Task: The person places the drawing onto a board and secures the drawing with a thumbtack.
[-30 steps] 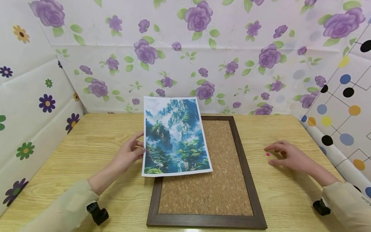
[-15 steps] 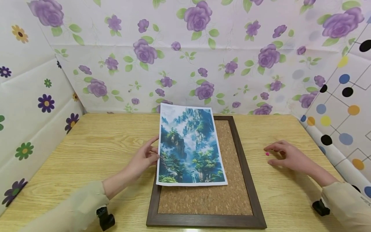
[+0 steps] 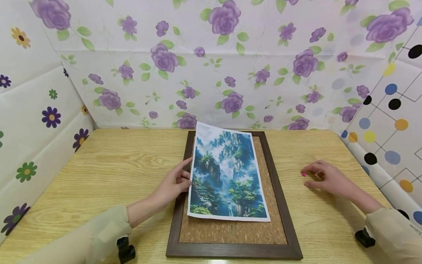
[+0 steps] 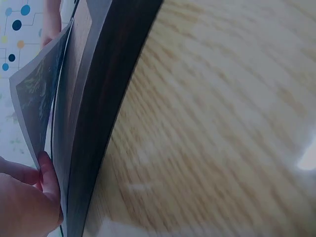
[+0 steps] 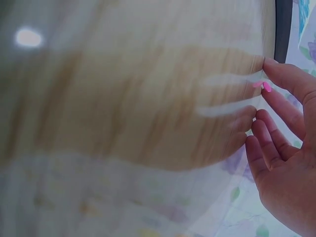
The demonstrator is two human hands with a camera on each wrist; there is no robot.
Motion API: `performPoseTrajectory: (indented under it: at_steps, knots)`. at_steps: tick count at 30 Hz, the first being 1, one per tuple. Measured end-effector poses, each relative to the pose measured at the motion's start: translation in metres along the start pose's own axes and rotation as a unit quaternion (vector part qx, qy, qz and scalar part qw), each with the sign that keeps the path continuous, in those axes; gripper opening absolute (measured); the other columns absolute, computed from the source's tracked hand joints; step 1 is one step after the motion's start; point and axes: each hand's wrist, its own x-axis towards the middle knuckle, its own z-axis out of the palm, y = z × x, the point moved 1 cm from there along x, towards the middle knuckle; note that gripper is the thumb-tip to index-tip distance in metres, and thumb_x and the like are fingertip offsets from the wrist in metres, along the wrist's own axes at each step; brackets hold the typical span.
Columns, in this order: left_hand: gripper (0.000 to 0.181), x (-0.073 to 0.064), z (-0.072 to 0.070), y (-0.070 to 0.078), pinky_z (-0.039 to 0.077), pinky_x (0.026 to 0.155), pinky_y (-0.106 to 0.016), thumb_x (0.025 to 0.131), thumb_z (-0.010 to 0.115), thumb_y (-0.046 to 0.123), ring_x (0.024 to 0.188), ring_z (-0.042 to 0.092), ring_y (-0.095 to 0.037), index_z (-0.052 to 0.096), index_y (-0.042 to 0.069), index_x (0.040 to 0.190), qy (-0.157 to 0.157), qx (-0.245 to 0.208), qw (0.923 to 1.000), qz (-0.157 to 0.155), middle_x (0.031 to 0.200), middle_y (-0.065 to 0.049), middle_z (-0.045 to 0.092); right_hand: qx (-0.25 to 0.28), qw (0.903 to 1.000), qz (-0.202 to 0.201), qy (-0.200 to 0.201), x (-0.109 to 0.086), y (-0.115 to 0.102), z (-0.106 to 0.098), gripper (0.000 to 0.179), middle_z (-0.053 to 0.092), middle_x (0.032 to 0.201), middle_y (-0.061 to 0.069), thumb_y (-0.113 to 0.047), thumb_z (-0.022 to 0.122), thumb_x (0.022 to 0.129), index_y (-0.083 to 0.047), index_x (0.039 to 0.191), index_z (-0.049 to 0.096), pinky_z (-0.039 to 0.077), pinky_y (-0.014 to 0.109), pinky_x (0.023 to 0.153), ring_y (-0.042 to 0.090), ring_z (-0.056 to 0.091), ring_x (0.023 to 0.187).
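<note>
My left hand (image 3: 173, 183) pinches the left edge of a landscape print (image 3: 227, 179) with blue-green cliffs and trees. The print is tilted and bowed over a cork board (image 3: 230, 233) with a dark brown frame; in the left wrist view a gap shows between the sheet (image 4: 37, 91) and the frame (image 4: 101, 89). Right of the board, my right hand (image 3: 329, 179) rests with fingertips at the tabletop and fingers loosely bent. A small pink push pin (image 5: 266, 86) lies between its thumb and index finger, close to the index fingertip, with the thumb apart from it.
The wood-grain table (image 3: 112, 165) is glossy and reflects the right hand. A flowered sheet (image 3: 277, 44) covers the wall behind, with patterned sheets (image 3: 395, 146) at the sides. A black wrist camera (image 3: 126, 251) hangs below the left sleeve.
My left hand has carried the print rightward and lower, from the board's upper left to over its middle. The right hand has barely moved, its index fingertip now slightly closer to the pink push pin.
</note>
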Motion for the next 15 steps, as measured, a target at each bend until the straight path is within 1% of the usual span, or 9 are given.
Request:
performPoseTrajectory:
  at_steps: [3,7,9,15]
  knots:
    - [0.070,-0.0008,0.0032,0.0011,0.057,0.079,-0.031,0.097,0.050,-0.005,0.084,0.056,-0.017,0.025,0.019,0.158,-0.004,-0.002,1.0000,-0.004,0.104,-0.015,0.054,0.002,1.0000,0.008,-0.001,-0.0008,-0.0015,-0.0002,0.028,0.063,0.114,0.007,-0.031,0.075,0.088,-0.019,0.114,0.070,0.053,0.027,0.075,0.019,0.060,0.096]
    - [0.071,-0.0020,0.0070,0.0023,0.057,0.079,-0.032,0.097,0.050,-0.005,0.084,0.058,-0.017,0.026,0.021,0.158,-0.009,-0.005,0.9999,-0.010,0.103,-0.013,0.054,0.006,0.9999,0.013,0.000,-0.0009,-0.0037,-0.0002,0.026,0.063,0.113,0.008,-0.031,0.075,0.088,-0.019,0.111,0.071,0.051,0.025,0.072,0.016,0.059,0.094]
    - [0.071,-0.0026,0.0082,0.0029,0.058,0.080,-0.033,0.097,0.050,-0.004,0.084,0.058,-0.017,0.026,0.022,0.158,-0.011,-0.004,0.9999,-0.009,0.103,-0.013,0.054,0.006,0.9999,0.015,0.000,-0.0009,-0.0042,0.0000,0.025,0.063,0.113,0.007,-0.031,0.075,0.088,-0.019,0.110,0.070,0.050,0.025,0.071,0.015,0.059,0.093]
    - [0.069,-0.0039,0.0098,0.0025,0.059,0.080,-0.035,0.097,0.051,-0.003,0.084,0.058,-0.017,0.026,0.018,0.158,-0.015,0.012,0.9998,-0.001,0.105,-0.016,0.055,0.001,0.9998,0.018,0.002,-0.0014,-0.0044,0.0001,0.023,0.063,0.111,0.007,-0.029,0.075,0.088,-0.019,0.108,0.070,0.051,0.025,0.072,0.016,0.059,0.094]
